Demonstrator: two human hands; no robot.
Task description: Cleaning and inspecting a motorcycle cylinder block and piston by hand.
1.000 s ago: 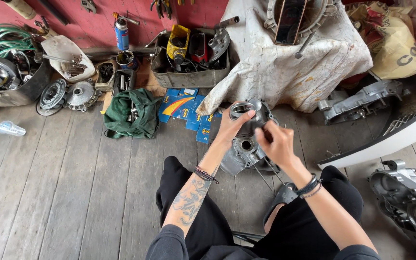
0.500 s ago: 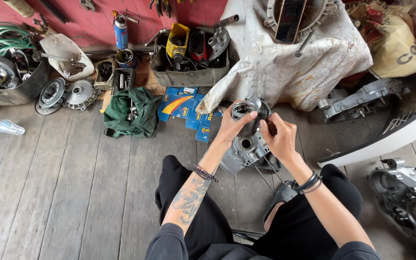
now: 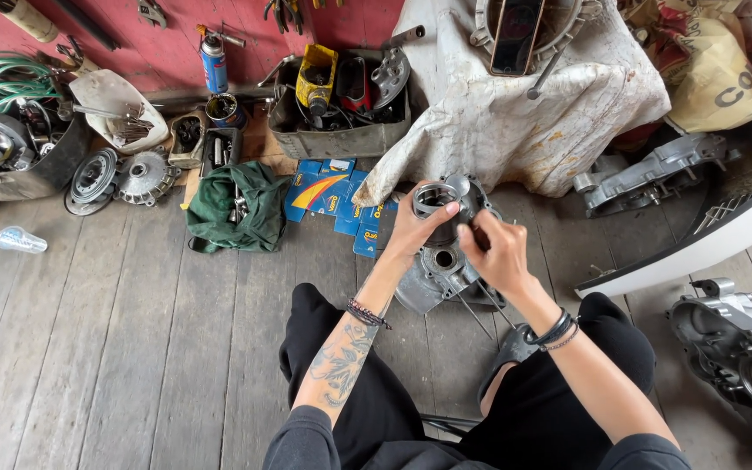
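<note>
A grey metal engine casing (image 3: 433, 274) lies on the wooden floor in front of my knees, with thin studs sticking out toward me. My left hand (image 3: 418, 228) grips a round metal cylinder piece (image 3: 434, 199) held over the casing's far end. My right hand (image 3: 496, 252) is closed just to the right of it, fingers pinching a small dark part against the cylinder; what that part is cannot be made out.
Blue flat boxes (image 3: 334, 193) and a green cloth (image 3: 237, 204) with tools lie to the left. A crate of parts (image 3: 341, 137) stands behind. A cloth-draped object (image 3: 515, 122), another casing (image 3: 646, 174), a white panel (image 3: 698, 248) and a silver housing (image 3: 741, 348) sit right.
Both hands stayed on the cylinder piece over the casing. My right hand shifted slightly up and closer to it; the casing has not moved.
</note>
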